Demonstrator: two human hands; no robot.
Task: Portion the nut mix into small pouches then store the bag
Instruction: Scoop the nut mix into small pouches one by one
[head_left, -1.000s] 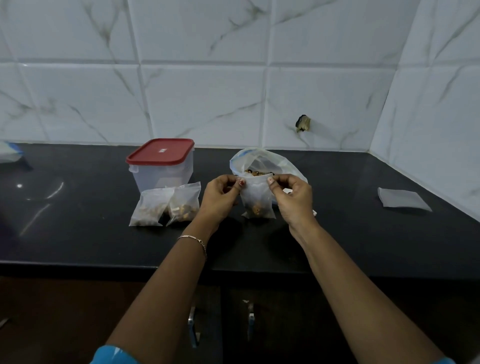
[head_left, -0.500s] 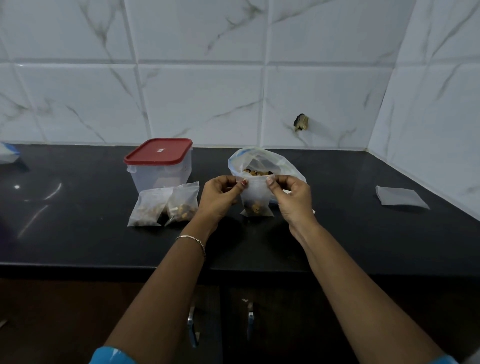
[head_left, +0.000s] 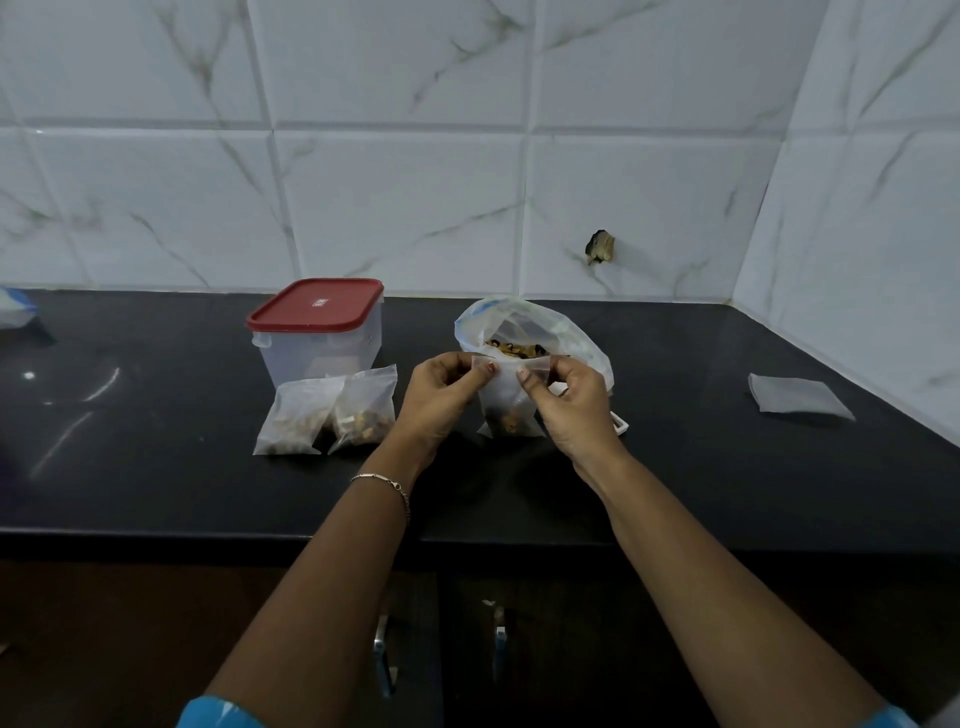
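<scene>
A small clear pouch (head_left: 506, 402) with some nut mix in its bottom stands on the black counter (head_left: 156, 488). My left hand (head_left: 441, 400) pinches its top edge on the left, and my right hand (head_left: 566, 402) pinches the top edge on the right. Right behind the pouch the big plastic bag (head_left: 540, 325) of nut mix stands open, nuts showing inside. Two filled pouches (head_left: 327, 410) lean together to the left, in front of a clear container with a red lid (head_left: 317, 304).
An empty flat pouch (head_left: 795, 400) lies at the right of the counter near the tiled corner wall. A small white object (head_left: 621, 422) peeks out behind my right hand. Another plastic item (head_left: 15, 309) sits at the far left edge. Cabinet handles (head_left: 384, 660) are below the counter edge.
My thumbs have moved closer together along the pouch's top edge. The pouch stays in place on the counter.
</scene>
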